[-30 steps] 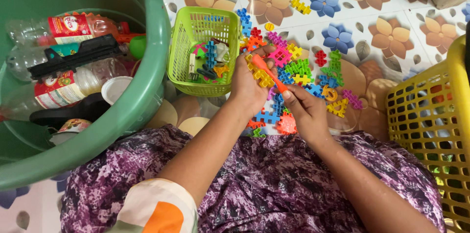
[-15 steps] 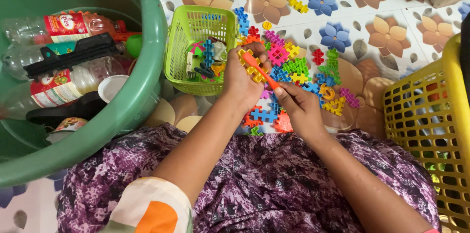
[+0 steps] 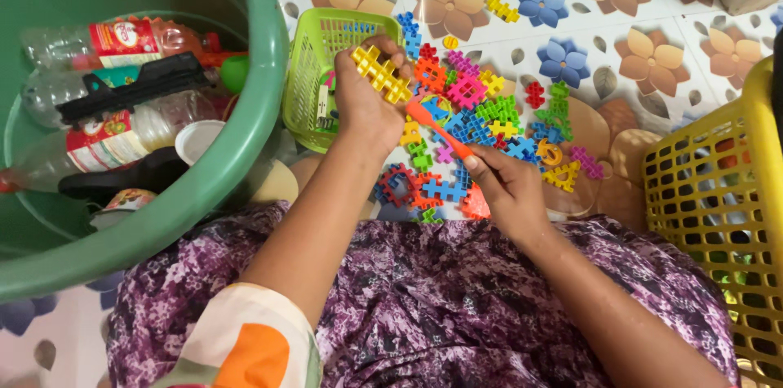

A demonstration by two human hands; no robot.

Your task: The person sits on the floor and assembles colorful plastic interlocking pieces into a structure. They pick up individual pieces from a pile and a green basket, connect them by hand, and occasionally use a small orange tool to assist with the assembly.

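While left hand point(image 3: 363, 106) grips yellow piece point(image 3: 381, 74), right hand point(image 3: 507, 184) pinches orange stick point(image 3: 436, 128); stick's long axis points upper left, frame centre.

The left hand point(image 3: 364, 102) now lifts away from the block pile point(image 3: 477, 127) toward the small green basket point(image 3: 314, 70), gripping a yellow block piece point(image 3: 381, 74). The right hand point(image 3: 507, 184) draws back from the pile, pinching an orange stick point(image 3: 436, 128).
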